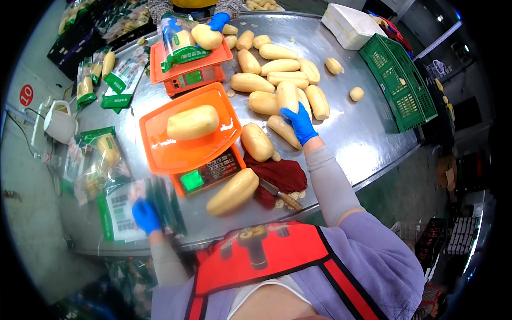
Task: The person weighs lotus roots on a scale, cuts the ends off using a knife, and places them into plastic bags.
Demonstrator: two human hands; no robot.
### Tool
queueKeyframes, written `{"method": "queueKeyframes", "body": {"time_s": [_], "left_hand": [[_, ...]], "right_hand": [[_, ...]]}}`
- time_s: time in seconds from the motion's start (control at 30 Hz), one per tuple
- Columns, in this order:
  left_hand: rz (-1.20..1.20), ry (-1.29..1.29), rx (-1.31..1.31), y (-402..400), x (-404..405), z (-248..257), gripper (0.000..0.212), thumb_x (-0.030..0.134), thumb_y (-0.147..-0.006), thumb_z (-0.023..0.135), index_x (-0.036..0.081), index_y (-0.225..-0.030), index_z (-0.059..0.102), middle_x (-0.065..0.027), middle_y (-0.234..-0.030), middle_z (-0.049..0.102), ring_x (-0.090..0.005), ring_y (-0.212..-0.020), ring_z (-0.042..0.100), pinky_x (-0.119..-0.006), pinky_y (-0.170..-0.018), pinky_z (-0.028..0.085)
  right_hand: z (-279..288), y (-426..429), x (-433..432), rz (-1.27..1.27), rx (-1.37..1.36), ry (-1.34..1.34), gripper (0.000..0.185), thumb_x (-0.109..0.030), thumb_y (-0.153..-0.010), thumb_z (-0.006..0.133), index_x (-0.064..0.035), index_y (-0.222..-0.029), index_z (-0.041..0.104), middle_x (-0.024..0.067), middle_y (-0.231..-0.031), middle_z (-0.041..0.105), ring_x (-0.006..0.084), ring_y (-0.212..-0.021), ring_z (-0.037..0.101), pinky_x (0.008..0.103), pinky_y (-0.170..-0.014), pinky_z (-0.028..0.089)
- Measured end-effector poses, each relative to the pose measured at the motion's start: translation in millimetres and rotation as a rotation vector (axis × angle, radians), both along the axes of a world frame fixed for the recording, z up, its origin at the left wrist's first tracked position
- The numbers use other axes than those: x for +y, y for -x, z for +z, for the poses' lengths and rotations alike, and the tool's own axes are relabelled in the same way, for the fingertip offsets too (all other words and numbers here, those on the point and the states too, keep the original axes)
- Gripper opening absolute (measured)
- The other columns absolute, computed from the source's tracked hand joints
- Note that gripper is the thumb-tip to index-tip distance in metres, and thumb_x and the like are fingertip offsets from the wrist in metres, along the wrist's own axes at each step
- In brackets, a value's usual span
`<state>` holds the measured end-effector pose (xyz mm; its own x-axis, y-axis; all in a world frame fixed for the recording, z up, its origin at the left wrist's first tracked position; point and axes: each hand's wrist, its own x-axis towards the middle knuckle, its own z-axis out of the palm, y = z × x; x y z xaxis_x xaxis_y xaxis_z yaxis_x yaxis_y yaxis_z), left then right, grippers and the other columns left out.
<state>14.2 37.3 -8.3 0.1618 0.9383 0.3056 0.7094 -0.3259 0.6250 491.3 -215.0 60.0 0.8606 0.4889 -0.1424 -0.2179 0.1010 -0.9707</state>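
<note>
My right hand (299,122), in a blue glove, rests its fingers on a pale yellow lotus root piece (287,97) in the pile at the table's middle; whether it grips it cannot be told. My left hand (146,216), gloved too, lies on a stack of printed plastic bags (120,208) at the near left. One root piece (193,122) lies in the orange pan (156,156) of a digital scale (208,172). Another root piece (234,192) lies on the table before the scale. Beside it are a wood-handled knife (280,193) and a dark red cloth (286,176).
A co-worker's gloved hands (219,22) hold a bag and a root piece over a second orange scale (192,76). Filled bags (106,154) and a white jug (61,122) stand left. A green crate (400,84) and white foam box (350,26) edge the steel table (372,160).
</note>
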Motion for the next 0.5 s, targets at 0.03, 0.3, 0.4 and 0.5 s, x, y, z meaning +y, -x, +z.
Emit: {"method": "queueKeyframes", "body": {"time_s": [0.03, 0.3, 0.4, 0.5], "left_hand": [[-0.005, -0.003, 0.001, 0.5, 0.1, 0.3, 0.018, 0.008, -0.085, 0.056, -0.005, -0.099, 0.058, -0.0146, -0.097, 0.059, -0.0246, -0.089, 0.057, -0.032, -0.081, 0.044], [-0.011, 0.001, -0.047, 1.3, 2.0, -4.7, 0.021, 0.011, -0.087, 0.056, -0.005, -0.101, 0.057, -0.0145, -0.096, 0.060, -0.0229, -0.089, 0.057, -0.031, -0.081, 0.044], [0.001, 0.001, -0.012, 3.8, 5.4, -9.9, 0.021, 0.011, -0.087, 0.056, -0.006, -0.101, 0.058, -0.0152, -0.095, 0.060, -0.0237, -0.088, 0.057, -0.032, -0.081, 0.044], [0.007, -0.031, 0.015, 2.0, 5.9, -7.9, 0.021, 0.011, -0.087, 0.055, -0.006, -0.100, 0.058, -0.0155, -0.095, 0.061, -0.0240, -0.088, 0.058, -0.032, -0.081, 0.044]], "right_hand": [[0.8, 0.3, -0.6, 0.011, -0.011, -0.011, 0.046, -0.014, -0.075, 0.070, -0.0049, -0.115, 0.050, 0.0054, -0.097, 0.054, 0.0146, -0.085, 0.055, 0.0268, -0.067, 0.049], [-4.4, -8.5, -14.8, -0.062, 0.288, -0.326, 0.057, -0.014, -0.079, 0.063, -0.0011, -0.128, 0.036, 0.0130, -0.110, 0.051, 0.0266, -0.100, 0.052, 0.0352, -0.088, 0.046], [11.6, -1.6, -51.5, -0.020, 0.426, -0.368, 0.058, -0.025, -0.085, 0.056, 0.0035, -0.130, 0.034, 0.0179, -0.119, 0.049, 0.0299, -0.106, 0.051, 0.0361, -0.095, 0.041], [37.3, 4.1, -99.4, 0.067, 0.503, -0.468, 0.055, -0.028, -0.086, 0.053, 0.0034, -0.129, 0.036, 0.0191, -0.120, 0.049, 0.0324, -0.109, 0.050, 0.0378, -0.094, 0.042]]}}
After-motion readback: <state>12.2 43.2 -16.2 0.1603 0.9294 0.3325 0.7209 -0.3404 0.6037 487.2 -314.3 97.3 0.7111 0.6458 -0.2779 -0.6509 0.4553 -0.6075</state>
